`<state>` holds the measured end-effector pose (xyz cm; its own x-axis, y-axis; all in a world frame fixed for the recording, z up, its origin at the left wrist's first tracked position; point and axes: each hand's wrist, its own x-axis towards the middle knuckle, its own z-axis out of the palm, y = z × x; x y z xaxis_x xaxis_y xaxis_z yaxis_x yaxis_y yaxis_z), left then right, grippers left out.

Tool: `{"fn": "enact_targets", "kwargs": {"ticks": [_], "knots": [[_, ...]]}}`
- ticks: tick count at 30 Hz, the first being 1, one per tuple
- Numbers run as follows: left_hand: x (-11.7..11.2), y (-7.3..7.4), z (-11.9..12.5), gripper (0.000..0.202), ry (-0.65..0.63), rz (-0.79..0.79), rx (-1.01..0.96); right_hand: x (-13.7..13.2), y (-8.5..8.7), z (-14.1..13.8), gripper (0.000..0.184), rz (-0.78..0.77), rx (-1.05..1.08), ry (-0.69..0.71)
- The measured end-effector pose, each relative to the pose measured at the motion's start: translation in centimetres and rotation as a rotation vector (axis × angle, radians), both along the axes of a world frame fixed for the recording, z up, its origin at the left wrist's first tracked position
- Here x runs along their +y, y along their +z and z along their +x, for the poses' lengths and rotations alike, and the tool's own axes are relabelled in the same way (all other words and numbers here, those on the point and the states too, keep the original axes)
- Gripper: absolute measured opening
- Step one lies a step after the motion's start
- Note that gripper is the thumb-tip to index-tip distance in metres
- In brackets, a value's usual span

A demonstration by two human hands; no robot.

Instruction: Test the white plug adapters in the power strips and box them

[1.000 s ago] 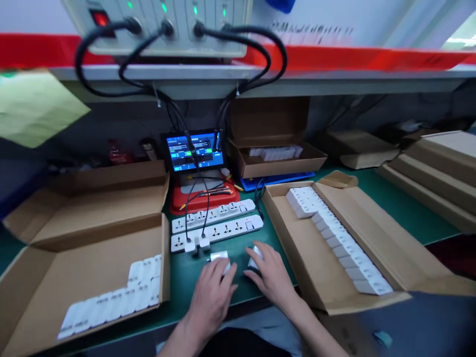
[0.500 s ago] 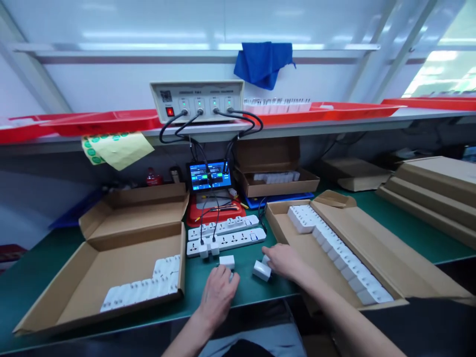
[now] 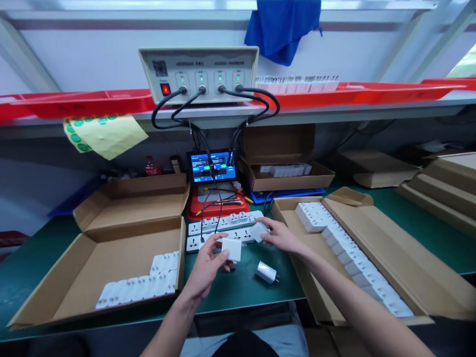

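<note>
Between the thumb and fingers of my left hand (image 3: 208, 263) is a white charger (image 3: 231, 249), raised in front of the power strips. Something pale shows below it, but I cannot make out what. My right hand (image 3: 280, 236) grips another white charger (image 3: 259, 231) at the right end of the front power strip (image 3: 241, 235). A third charger (image 3: 266, 272) lies on the green table, its prongs facing right. Behind the front strip runs a second power strip (image 3: 223, 224). Dark cables reach down to the front strip, where my left hand partly hides the sockets.
Open cardboard boxes with rows of white chargers stand at left (image 3: 122, 248) and right (image 3: 293, 238). A lit screen (image 3: 211, 166) sits behind the strips. Above, a tester box (image 3: 201, 74) with black cables rests on the shelf beside red trays (image 3: 111, 102).
Both hands have picked up chargers from the table. My right hand has moved up and away to the front strip's end. The remaining charger has turned, and the view has shifted.
</note>
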<state>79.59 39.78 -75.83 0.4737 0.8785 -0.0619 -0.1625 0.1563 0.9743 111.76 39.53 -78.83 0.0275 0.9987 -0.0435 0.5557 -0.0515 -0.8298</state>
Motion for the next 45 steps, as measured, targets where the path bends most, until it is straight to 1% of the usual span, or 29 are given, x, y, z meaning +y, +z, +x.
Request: {"fn": "enact_targets", "kwargs": {"ticks": [2, 4, 7, 10, 12, 14, 16, 19, 21, 24, 28, 31, 35, 39, 41, 42, 43, 44, 45], "knots": [[0.5, 0.1, 0.3, 0.055, 0.008, 0.065, 0.042, 0.6, 0.1, -0.2, 0.061, 0.06, -0.123, 0.02], [1.0, 0.0, 0.5, 0.055, -0.01, 0.139, 0.093, 0.9, 0.3, -0.3, 0.057, 0.108, -0.202, 0.041], [2.1, -0.4, 0.6, 0.056, -0.03, 0.288, 0.206, 1.0, 0.7, -0.5, 0.047, 0.119, -0.173, 0.081], [3.1, -1.0, 0.9, 0.054, -0.018, 0.561, 0.404, 0.7, 1.3, -0.6, 0.026, 0.173, -0.139, 0.122], [3.8, -1.5, 1.4, 0.054, -0.043, 0.754, 0.561, 0.5, 1.6, -0.6, 0.023, 0.201, -0.188, 0.136], [4.2, -1.9, 2.2, 0.055, -0.093, 0.87, 0.723, 0.2, 1.7, -0.6, 0.02, 0.192, -0.263, 0.161], [4.4, -2.2, 3.2, 0.057, -0.144, 0.909, 0.88, 0.0, 1.8, -0.7, 0.015, 0.178, -0.341, 0.196], [4.5, -2.2, 4.5, 0.06, -0.2, 0.923, 1.063, -0.1, 2.0, -1.0, 0.019, 0.167, -0.454, 0.252], [4.6, -1.9, 5.3, 0.062, -0.218, 0.927, 1.151, 0.0, 2.3, -1.2, 0.021, 0.157, -0.527, 0.284], [5.0, -1.5, 6.1, 0.056, -0.239, 0.919, 1.242, 0.5, 2.5, -1.7, 0.026, 0.155, -0.621, 0.317], [5.6, -1.4, 6.8, 0.049, -0.266, 0.902, 1.275, 1.3, 2.5, -2.3, 0.033, 0.147, -0.676, 0.338], [5.9, -1.6, 7.1, 0.051, -0.281, 0.897, 1.268, 1.6, 2.0, -2.9, 0.034, 0.129, -0.678, 0.348], [6.1, -2.0, 7.5, 0.056, -0.297, 0.904, 1.261, 1.5, 1.1, -3.6, 0.029, 0.073, -0.683, 0.31], [5.7, -1.9, 7.8, 0.057, -0.301, 0.904, 1.262, 1.2, 0.6, -3.7, 0.03, 0.046, -0.652, 0.264], [5.1, -1.7, 7.2, 0.066, -0.278, 0.935, 1.235, 0.9, 0.7, -3.4, 0.031, 0.067, -0.631, 0.272], [4.6, -1.6, 6.5, 0.07, -0.251, 0.96, 1.195, 0.8, 0.8, -3.3, 0.031, 0.095, -0.622, 0.277], [4.2, -1.6, 5.5, 0.068, -0.209, 0.988, 1.132, 0.7, 0.9, -3.2, 0.03, 0.134, -0.614, 0.277], [3.7, -1.5, 4.3, 0.061, -0.151, 1.011, 1.047, 0.6, 1.1, -3.2, 0.03, 0.181, -0.607, 0.27], [3.4, -1.5, 2.8, 0.048, -0.075, 1.022, 0.952, 0.5, 1.3, -3.4, 0.03, 0.23, -0.598, 0.259]]}}
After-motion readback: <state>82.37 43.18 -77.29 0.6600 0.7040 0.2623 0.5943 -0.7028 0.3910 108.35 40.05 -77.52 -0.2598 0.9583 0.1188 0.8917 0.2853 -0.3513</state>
